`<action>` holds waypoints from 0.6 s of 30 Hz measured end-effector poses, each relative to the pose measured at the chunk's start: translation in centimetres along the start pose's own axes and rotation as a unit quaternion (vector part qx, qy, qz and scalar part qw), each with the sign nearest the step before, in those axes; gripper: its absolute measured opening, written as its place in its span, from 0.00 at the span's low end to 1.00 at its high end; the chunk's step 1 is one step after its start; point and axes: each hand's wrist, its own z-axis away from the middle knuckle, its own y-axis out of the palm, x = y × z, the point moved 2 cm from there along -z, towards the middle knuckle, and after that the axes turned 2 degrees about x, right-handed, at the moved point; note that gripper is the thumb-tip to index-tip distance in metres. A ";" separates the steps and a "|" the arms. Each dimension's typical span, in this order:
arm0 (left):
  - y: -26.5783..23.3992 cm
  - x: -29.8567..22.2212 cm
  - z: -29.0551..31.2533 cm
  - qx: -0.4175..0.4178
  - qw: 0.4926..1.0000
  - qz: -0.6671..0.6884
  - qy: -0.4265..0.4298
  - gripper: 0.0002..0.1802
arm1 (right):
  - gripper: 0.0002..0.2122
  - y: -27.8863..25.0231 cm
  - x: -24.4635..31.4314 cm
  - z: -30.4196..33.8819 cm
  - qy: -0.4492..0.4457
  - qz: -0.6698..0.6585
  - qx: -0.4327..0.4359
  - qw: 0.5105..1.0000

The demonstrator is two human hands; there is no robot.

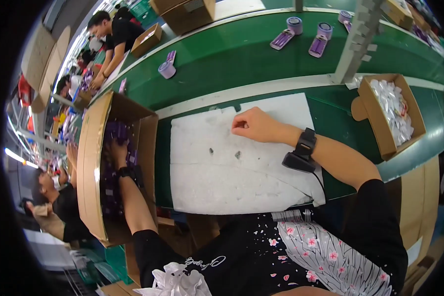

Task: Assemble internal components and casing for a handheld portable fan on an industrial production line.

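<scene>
My left hand [117, 151] is down inside a cardboard box [91, 167] on the left, its fingers closed around a purple plastic part [117, 130] and partly hidden by it. More purple parts fill the box below and beside that hand. Over the upper middle of a white foam board [207, 185], my right hand [255, 124] is closed, thumb and fingers curled together. Whether anything small sits inside that curl cannot be seen. Dark worn spots mark the foam surface.
Beyond the board runs a green conveyor belt [217, 64] carrying purple handheld items with round heads [324, 32]. A metal post [357, 42] rises at its near edge. On the right stands an open carton [419, 118] of small white wrapped pieces [392, 108]. Other people work at the left.
</scene>
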 end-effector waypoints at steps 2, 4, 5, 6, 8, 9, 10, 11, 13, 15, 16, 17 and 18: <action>0.5 1.8 -1.1 0.012 0.999 0.033 0.026 0.32 | 0.08 -1.8 0.2 1.2 0.006 -0.012 0.011 1.000; -0.3 6.0 -2.8 0.040 0.993 0.094 0.063 0.24 | 0.08 -1.8 0.9 1.5 -0.007 -0.031 0.018 0.999; -0.4 4.9 -3.3 0.039 0.993 0.092 0.069 0.24 | 0.08 -2.0 0.2 1.7 -0.014 -0.016 0.000 1.000; -0.7 3.3 -3.3 0.043 0.977 0.180 0.102 0.20 | 0.08 -1.9 -0.5 1.9 -0.023 -0.002 -0.015 1.000; -1.5 3.9 -2.5 0.044 0.960 0.250 0.118 0.15 | 0.08 -0.7 0.1 1.9 -0.045 -0.002 -0.018 0.999; -2.1 5.5 -2.0 -0.020 0.962 0.264 0.064 0.15 | 0.08 -0.1 0.8 1.9 -0.033 -0.005 -0.007 0.999; -2.1 6.4 -0.9 -0.082 0.956 0.283 0.011 0.16 | 0.08 -0.2 1.6 2.2 -0.016 -0.001 0.006 1.000; -2.2 5.6 0.4 -0.080 0.956 0.281 0.007 0.16 | 0.08 -0.2 1.6 2.5 0.007 0.007 0.014 1.000; -4.5 2.7 3.7 -0.246 0.925 0.276 -0.090 0.13 | 0.08 0.1 1.2 3.2 0.013 0.012 0.013 1.000; -7.2 1.4 6.6 -0.330 0.896 0.259 -0.146 0.12 | 0.08 0.8 1.6 3.4 0.010 0.015 0.015 1.000; -8.2 1.7 7.4 -0.340 0.858 0.366 -0.118 0.11 | 0.08 1.3 2.1 3.4 0.003 0.011 0.024 1.000; -8.9 1.2 8.3 -0.344 0.808 0.470 -0.086 0.10 | 0.08 1.7 2.3 3.4 0.000 0.005 0.019 1.000; -9.6 -1.2 9.3 -0.271 0.693 0.655 -0.131 0.10 | 0.08 1.8 2.1 3.5 0.003 0.002 0.012 1.000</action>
